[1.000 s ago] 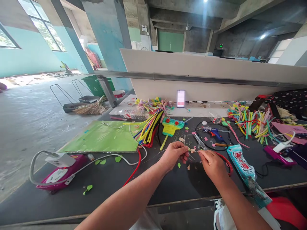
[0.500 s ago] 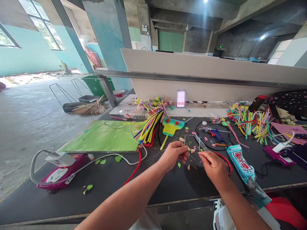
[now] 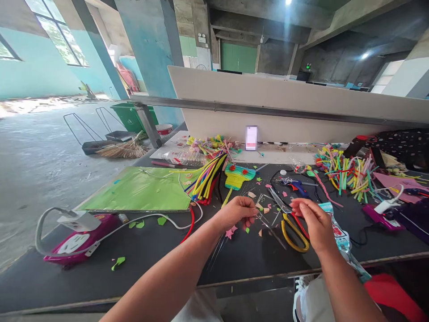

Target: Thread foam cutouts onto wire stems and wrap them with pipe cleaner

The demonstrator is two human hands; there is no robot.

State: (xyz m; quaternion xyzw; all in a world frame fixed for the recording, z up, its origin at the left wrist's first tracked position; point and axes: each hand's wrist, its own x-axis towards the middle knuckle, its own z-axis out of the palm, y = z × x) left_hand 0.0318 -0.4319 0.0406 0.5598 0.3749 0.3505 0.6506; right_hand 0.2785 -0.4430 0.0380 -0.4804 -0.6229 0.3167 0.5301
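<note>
My left hand point(image 3: 241, 212) is closed in a pinch on a thin metal wire point(image 3: 272, 230), which slants down to the right from the fingertips. My right hand point(image 3: 315, 220) is apart from it, thumb and fingertips pressed together; whatever they may hold is too small to make out. Beneath and beside its fingertips lie scissors point(image 3: 295, 237) with yellow and red on the handles, blades pointing away to the left. Beyond my left hand lies a yellow and turquoise pipe-cleaner piece point(image 3: 237, 177) with red flowers. Small paper scraps and loose wires surround both hands.
A pipe-cleaner bundle point(image 3: 209, 179) lies beside a green sheet point(image 3: 137, 190). Farther right are a blue glue gun point(image 3: 300, 188), a pipe-cleaner pile point(image 3: 348, 172) and a blue packet point(image 3: 340, 232). Purple power strips point(image 3: 80, 241) sit at both sides; a phone point(image 3: 251, 137) stands behind.
My right hand has moved right and slightly up, away from my left. The wire at my left hand now slants downward, and the scissors' handles have come into view.
</note>
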